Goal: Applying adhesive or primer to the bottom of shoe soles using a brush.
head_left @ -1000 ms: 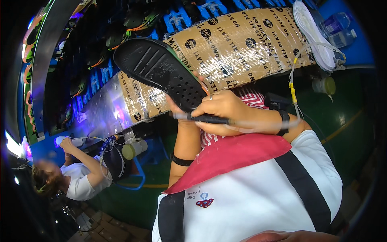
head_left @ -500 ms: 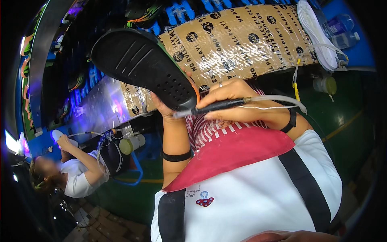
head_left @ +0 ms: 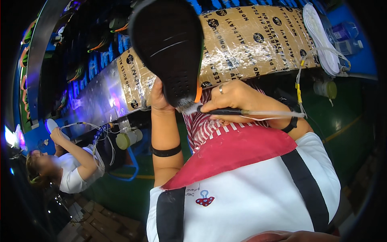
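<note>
A black shoe (head_left: 171, 52), with an orange tab at its heel, is held up with its dark underside facing me. Several thin grooves cross its forepart, and small holes dot the heel area. My left hand (head_left: 160, 96) grips it at the heel end, the fingers partly hidden behind it. My right hand (head_left: 238, 99), wearing a ring, is closed round the dark handle of a brush (head_left: 221, 111). Its pale bristles (head_left: 189, 108) touch the heel end of the underside. A clear tube (head_left: 274, 114) runs from the back of the brush past my right wrist.
Printed cardboard under clear wrap (head_left: 250, 44) covers the bench. At the right lie a white sole (head_left: 322, 44) and plastic bottles (head_left: 346, 34). Lidded pots (head_left: 128, 139) hang below the bench edge. At the left a co-worker (head_left: 76, 165) handles a white sole. Shoes stand on blue racks beyond.
The shoe has swung more upright, its toe moving right and up. The brush has shifted slightly right, and its bristles now lie against the heel end.
</note>
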{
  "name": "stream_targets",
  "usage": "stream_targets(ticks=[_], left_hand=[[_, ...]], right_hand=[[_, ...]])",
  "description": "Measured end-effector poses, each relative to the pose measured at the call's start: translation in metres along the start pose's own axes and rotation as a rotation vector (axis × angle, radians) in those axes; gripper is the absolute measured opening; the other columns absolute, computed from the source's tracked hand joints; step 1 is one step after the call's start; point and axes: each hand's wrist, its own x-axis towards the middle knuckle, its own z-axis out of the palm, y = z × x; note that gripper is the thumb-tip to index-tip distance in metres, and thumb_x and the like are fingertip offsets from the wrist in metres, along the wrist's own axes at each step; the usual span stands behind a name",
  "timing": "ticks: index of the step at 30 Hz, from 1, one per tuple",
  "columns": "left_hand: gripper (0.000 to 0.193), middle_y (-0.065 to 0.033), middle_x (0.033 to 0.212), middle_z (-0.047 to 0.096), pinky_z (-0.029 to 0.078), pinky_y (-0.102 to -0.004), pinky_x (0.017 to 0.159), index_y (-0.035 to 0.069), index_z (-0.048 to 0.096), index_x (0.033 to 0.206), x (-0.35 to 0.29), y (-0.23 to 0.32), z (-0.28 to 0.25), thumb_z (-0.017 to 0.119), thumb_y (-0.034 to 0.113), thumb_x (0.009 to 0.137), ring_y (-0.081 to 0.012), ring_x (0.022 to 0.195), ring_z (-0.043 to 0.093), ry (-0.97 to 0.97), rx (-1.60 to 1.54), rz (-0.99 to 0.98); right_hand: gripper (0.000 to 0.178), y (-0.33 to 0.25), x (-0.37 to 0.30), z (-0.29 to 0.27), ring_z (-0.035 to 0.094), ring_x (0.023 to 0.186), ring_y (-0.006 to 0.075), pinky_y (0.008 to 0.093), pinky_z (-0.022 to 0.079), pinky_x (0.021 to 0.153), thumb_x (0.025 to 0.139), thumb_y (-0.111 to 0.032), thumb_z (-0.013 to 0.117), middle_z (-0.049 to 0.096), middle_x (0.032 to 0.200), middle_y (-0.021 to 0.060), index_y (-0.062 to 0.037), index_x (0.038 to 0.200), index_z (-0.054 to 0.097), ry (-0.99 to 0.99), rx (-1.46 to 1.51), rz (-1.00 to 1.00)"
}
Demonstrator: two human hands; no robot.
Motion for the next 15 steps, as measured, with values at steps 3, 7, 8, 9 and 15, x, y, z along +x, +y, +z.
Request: stream_targets(ticks=[3, 7, 8, 9, 15], left_hand=[[0.057, -0.0179, 0.121, 0.052, 0.043, -0.0367, 0.093, -0.006, 0.041, 0.125, 0.0, 0.012, 0.017, 0.052, 0.034, 0.085, -0.0266, 0.107, 0.054, -0.111, -0.028, -0.029], [0.053, -0.0171, 0.118, 0.053, 0.042, -0.0318, 0.092, -0.008, 0.04, 0.126, 0.006, 0.023, 0.041, 0.05, 0.027, 0.087, -0.0217, 0.104, 0.055, -0.061, 0.1, -0.121], [0.05, -0.0173, 0.118, 0.053, 0.043, -0.0313, 0.091, -0.008, 0.041, 0.125, 0.008, 0.024, 0.047, 0.049, 0.025, 0.088, -0.0208, 0.104, 0.055, -0.084, 0.171, -0.141], [0.048, -0.0174, 0.118, 0.053, 0.043, -0.0307, 0.091, -0.008, 0.042, 0.124, 0.011, 0.025, 0.052, 0.048, 0.024, 0.088, -0.0198, 0.105, 0.055, -0.108, 0.241, -0.162], [0.043, -0.0146, 0.107, 0.06, 0.049, -0.0269, 0.08, -0.007, 0.048, 0.12, 0.009, 0.037, 0.056, 0.055, 0.019, 0.087, -0.0171, 0.092, 0.061, -0.049, 0.312, -0.287]], right_hand=[[0.022, 0.0, -0.001, -0.01, 0.059, 0.062, 0.0239, 0.0338, 0.045, 0.055, 0.071, -0.01, 0.071, 0.06, 0.07, 0.0098, -0.0072, 0.092, 0.067, -0.114, -0.029, -0.097], [0.019, 0.002, 0.002, -0.003, 0.057, 0.063, 0.0238, 0.0321, 0.044, 0.056, 0.073, -0.011, 0.07, 0.061, 0.073, 0.0089, -0.008, 0.092, 0.067, 0.112, -0.08, -0.015], [0.019, 0.006, 0.002, 0.001, 0.057, 0.062, 0.0244, 0.0325, 0.044, 0.056, 0.074, -0.012, 0.069, 0.06, 0.072, 0.009, -0.0082, 0.092, 0.067, 0.113, -0.08, -0.05], [0.018, 0.008, 0.001, 0.003, 0.056, 0.062, 0.025, 0.033, 0.044, 0.057, 0.074, -0.013, 0.069, 0.059, 0.072, 0.0092, -0.0084, 0.092, 0.067, 0.113, -0.08, -0.085], [0.025, 0.005, -0.004, -0.008, 0.056, 0.063, 0.0313, 0.0363, 0.045, 0.057, 0.068, -0.011, 0.07, 0.058, 0.071, 0.0123, -0.0075, 0.092, 0.066, -0.108, -0.255, -0.119]])
